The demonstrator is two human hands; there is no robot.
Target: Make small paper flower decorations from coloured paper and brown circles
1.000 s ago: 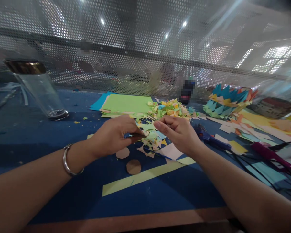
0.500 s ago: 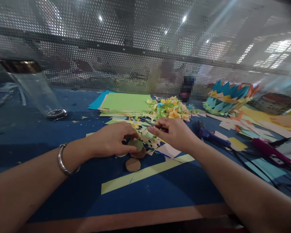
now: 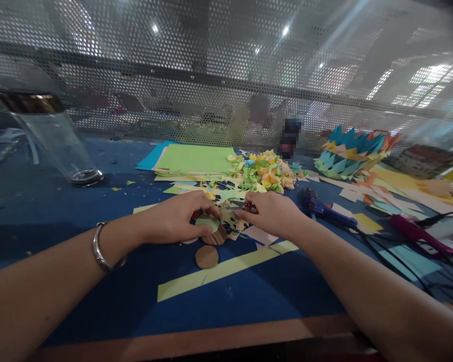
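My left hand [image 3: 181, 217] pinches a small pale-green paper piece [image 3: 207, 223] between thumb and fingertips. My right hand [image 3: 272, 211] is closed around a pair of scissors [image 3: 238, 204]; their thin blades point left toward the green piece, and the handles are mostly hidden in my fingers. Below the left fingertips lie a corrugated cardboard disc [image 3: 216, 236] and a plain brown cardboard disc [image 3: 207, 257]. In front of both hands a long pale-yellow paper strip [image 3: 226, 271] lies at a slant. Paper scraps [image 3: 232, 221] cover the table between the hands.
Behind the hands are stacked coloured sheets [image 3: 200, 160] and a heap of folded paper bits [image 3: 268, 173]. A clear bottle [image 3: 58, 143] stands left. At right lie a blue glue gun [image 3: 328, 212], a magenta tool [image 3: 419, 236] with cords, and a folded-paper bowl [image 3: 353, 153].
My right hand has come slightly down and nearer to me with the scissors, whose blades now lie closer to level. The left hand has barely moved, still holding the green paper.
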